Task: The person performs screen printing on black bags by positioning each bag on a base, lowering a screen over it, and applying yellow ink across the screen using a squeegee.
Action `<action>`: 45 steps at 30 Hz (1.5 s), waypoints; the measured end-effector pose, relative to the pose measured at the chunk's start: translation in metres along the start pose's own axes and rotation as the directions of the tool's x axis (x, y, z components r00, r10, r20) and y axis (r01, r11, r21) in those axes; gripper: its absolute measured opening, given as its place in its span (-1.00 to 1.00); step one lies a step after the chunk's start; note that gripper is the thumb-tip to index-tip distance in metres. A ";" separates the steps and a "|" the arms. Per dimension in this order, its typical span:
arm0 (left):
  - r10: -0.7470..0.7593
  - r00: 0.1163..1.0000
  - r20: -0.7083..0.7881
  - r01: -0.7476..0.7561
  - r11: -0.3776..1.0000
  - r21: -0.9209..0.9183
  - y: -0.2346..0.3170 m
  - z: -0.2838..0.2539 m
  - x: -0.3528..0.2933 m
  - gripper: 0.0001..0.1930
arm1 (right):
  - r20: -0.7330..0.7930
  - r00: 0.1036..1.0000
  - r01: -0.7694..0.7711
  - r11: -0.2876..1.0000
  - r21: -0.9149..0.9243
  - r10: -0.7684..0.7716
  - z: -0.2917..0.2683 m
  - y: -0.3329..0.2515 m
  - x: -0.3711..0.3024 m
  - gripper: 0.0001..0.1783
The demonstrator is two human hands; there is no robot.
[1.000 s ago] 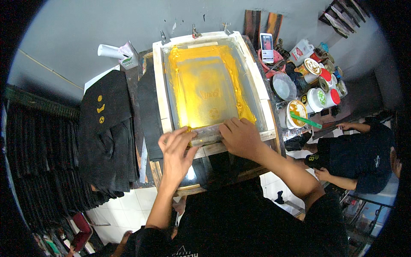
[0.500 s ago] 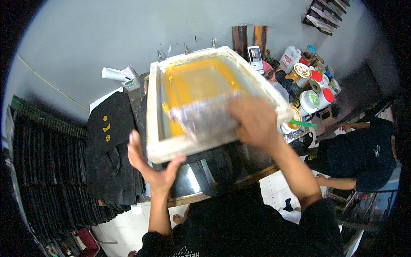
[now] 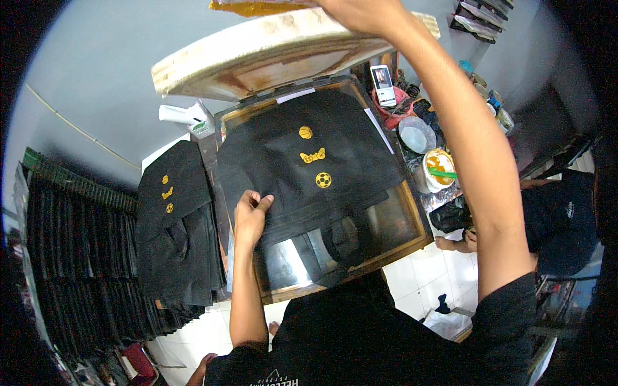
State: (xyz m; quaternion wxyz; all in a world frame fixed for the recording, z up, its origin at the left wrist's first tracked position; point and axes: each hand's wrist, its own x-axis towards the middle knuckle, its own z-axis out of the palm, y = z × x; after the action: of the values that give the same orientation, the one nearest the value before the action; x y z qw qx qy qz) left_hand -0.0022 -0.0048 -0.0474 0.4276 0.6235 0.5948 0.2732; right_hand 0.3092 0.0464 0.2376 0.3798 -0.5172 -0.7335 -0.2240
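A black cloth bag (image 3: 277,154) lies on the glass-topped printing table, with a yellow basketball, game controller and football printed on it. My left hand (image 3: 250,219) is closed at the bag's near left edge, thumb and fingers pinching the cloth. Tilted up above the bag is a white-rimmed printing screen (image 3: 257,53), its underside stained brown. My right hand (image 3: 364,14) grips the raised rim at the top of the picture, its fingertips partly hidden. Beside that hand, a squeegee (image 3: 270,9) with yellow ink shows at the picture's edge; I cannot tell whether the fingers touch it.
Printed black bags (image 3: 174,225) are stacked to the left, beside a long row of hanging black cloth (image 3: 84,238). On the right stand an ink tub (image 3: 438,172) with a green stick, a bowl (image 3: 417,134) and a phone (image 3: 383,87). Another person (image 3: 566,225) sits at far right.
The screen has swung from lying low over the table to tilted up, uncovering the printed bag. My right hand has moved up and away; my left hand has left the frame's corner and closed on the bag.
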 end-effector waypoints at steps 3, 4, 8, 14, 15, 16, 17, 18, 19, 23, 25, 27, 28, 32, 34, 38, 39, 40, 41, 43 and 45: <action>-0.081 0.957 0.278 0.231 0.791 -0.566 0.036 0.008 -0.028 -0.67 | 0.009 0.999 -0.050 0.997 -0.052 0.051 -0.015 0.017 0.014 -0.65; -0.052 0.960 0.276 0.212 0.778 -0.591 0.031 0.008 -0.039 -0.66 | 0.022 0.997 -0.071 0.996 -0.053 0.073 -0.013 0.019 0.018 -0.64; -0.120 0.931 0.344 0.331 0.674 -0.661 0.010 -0.005 -0.105 -0.65 | -0.008 0.999 -0.053 0.998 -0.031 0.053 -0.002 0.028 0.034 -0.62; -0.022 0.999 0.046 0.037 0.938 -0.345 -0.023 -0.016 -0.124 -0.74 | -0.033 0.998 -0.046 0.998 -0.044 0.044 -0.002 0.037 0.049 -0.59; 0.030 1.000 -0.007 -0.031 0.971 -0.239 -0.020 -0.014 -0.122 -0.76 | -0.021 0.999 -0.051 0.998 -0.045 0.050 -0.002 0.037 0.050 -0.59; 0.089 0.995 -0.053 -0.095 0.987 -0.126 -0.015 -0.012 -0.118 -0.76 | -0.009 0.998 -0.057 0.997 -0.046 0.057 -0.002 0.036 0.051 -0.59; 0.180 0.983 -0.046 -0.180 0.984 0.012 -0.013 -0.009 -0.111 -0.72 | 0.004 0.998 -0.064 0.997 -0.049 0.064 -0.001 0.037 0.051 -0.60; 0.265 0.964 -0.033 -0.257 0.955 0.150 -0.011 -0.006 -0.105 -0.68 | 0.002 0.998 -0.057 0.997 -0.047 0.057 0.003 0.037 0.052 -0.60; 0.355 0.935 -0.005 -0.339 0.897 0.283 -0.009 -0.004 -0.098 -0.64 | -0.007 0.999 -0.052 0.997 -0.054 0.051 0.003 0.038 0.054 -0.60; 0.398 0.908 0.133 -0.419 0.834 0.359 -0.032 0.015 -0.065 -0.52 | 0.011 1.000 -0.012 1.000 0.028 0.012 0.010 0.048 0.059 -0.61; 0.423 0.896 0.137 -0.440 0.800 0.409 -0.037 0.017 -0.058 -0.52 | 0.000 1.000 -0.013 1.000 0.017 0.013 0.010 0.051 0.060 -0.61; 0.436 0.889 0.140 -0.450 0.773 0.447 -0.039 0.017 -0.056 -0.52 | 0.012 1.000 -0.023 1.000 -0.004 0.023 0.008 0.050 0.062 -0.61; 0.439 0.887 0.141 -0.451 0.765 0.459 -0.039 0.017 -0.056 -0.52 | 0.012 1.000 -0.027 0.999 -0.025 0.027 0.008 0.050 0.064 -0.61; 0.446 0.885 0.129 -0.452 0.763 0.462 -0.036 0.017 -0.056 -0.50 | 0.010 1.000 -0.028 0.998 -0.057 0.029 0.009 0.053 0.067 -0.61; 0.433 0.892 0.128 -0.441 0.774 0.454 -0.030 0.018 -0.055 -0.49 | 0.025 0.999 -0.020 0.999 -0.043 0.021 0.006 0.052 0.066 -0.61; 0.438 0.895 0.085 -0.433 0.806 0.404 -0.015 0.032 -0.041 -0.48 | 0.031 0.999 -0.040 0.998 -0.044 0.041 0.004 0.044 0.061 -0.61; 0.462 0.885 0.059 -0.449 0.814 0.368 -0.007 0.040 -0.033 -0.48 | 0.014 0.998 -0.053 0.997 -0.063 0.054 0.004 0.044 0.062 -0.61; 0.484 0.872 0.070 -0.476 0.808 0.348 0.001 0.049 -0.022 -0.47 | 0.000 0.999 -0.032 0.997 -0.072 0.032 0.006 0.047 0.063 -0.61; 0.507 0.858 0.080 -0.503 0.800 0.327 0.011 0.059 -0.008 -0.46 | -0.015 1.000 -0.011 0.997 -0.081 0.010 0.008 0.050 0.065 -0.61; 0.539 0.835 0.112 -0.545 0.779 0.312 0.028 0.079 0.026 -0.42 | 0.001 1.000 0.002 0.995 -0.100 -0.002 0.012 0.051 0.070 -0.63; 0.554 0.820 0.147 -0.569 0.757 0.320 0.043 0.107 0.070 -0.37 | -0.013 1.000 0.014 0.997 -0.080 -0.015 0.013 0.053 0.070 -0.65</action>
State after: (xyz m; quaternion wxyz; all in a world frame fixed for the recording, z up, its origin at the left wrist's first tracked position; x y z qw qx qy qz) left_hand 0.1208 0.0441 -0.0739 0.2209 0.8443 0.4101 0.2648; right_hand 0.3418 0.1165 0.2818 0.3622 -0.5250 -0.7251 -0.2597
